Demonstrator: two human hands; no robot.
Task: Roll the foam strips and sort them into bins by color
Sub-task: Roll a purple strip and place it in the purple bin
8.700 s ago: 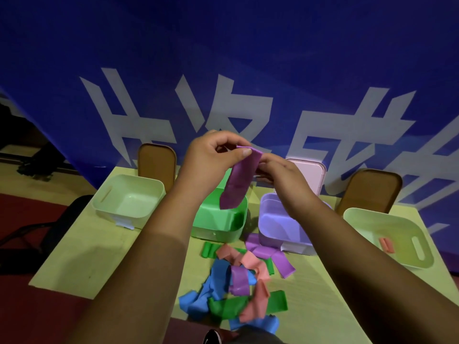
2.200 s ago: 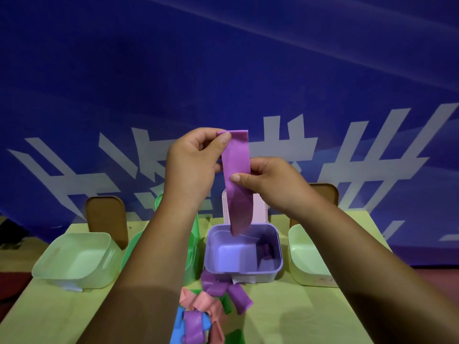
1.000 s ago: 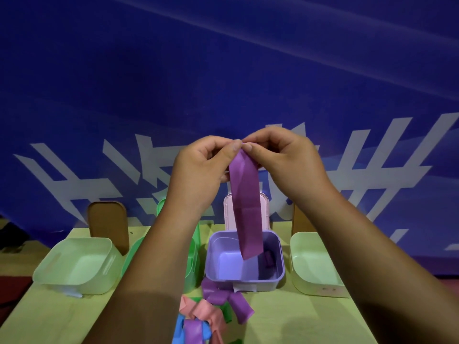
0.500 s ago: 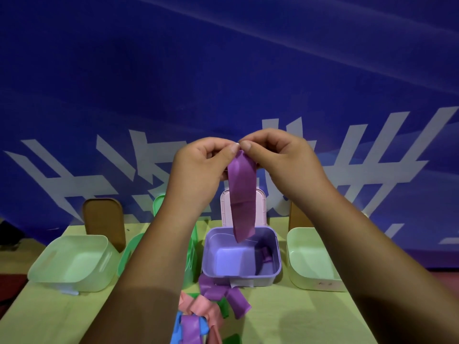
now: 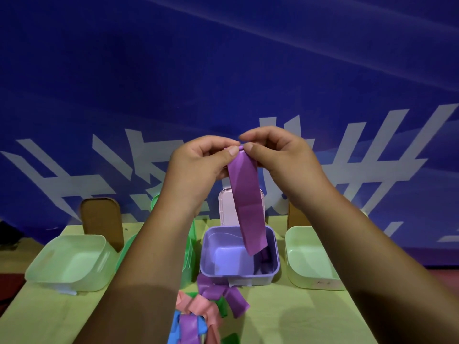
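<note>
pinching flat purple foam strip [image 5: 247, 202], creased

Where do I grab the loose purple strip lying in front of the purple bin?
Probably pinch the loose purple strip at its near right end, coming from the right: that end juts onto bare table, while the other bunches up against the purple bin.

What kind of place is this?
Probably a staged activity booth, not a home: a big blue banner with white lettering hangs behind a green table holding colored bins and loose foam strips.
</note>
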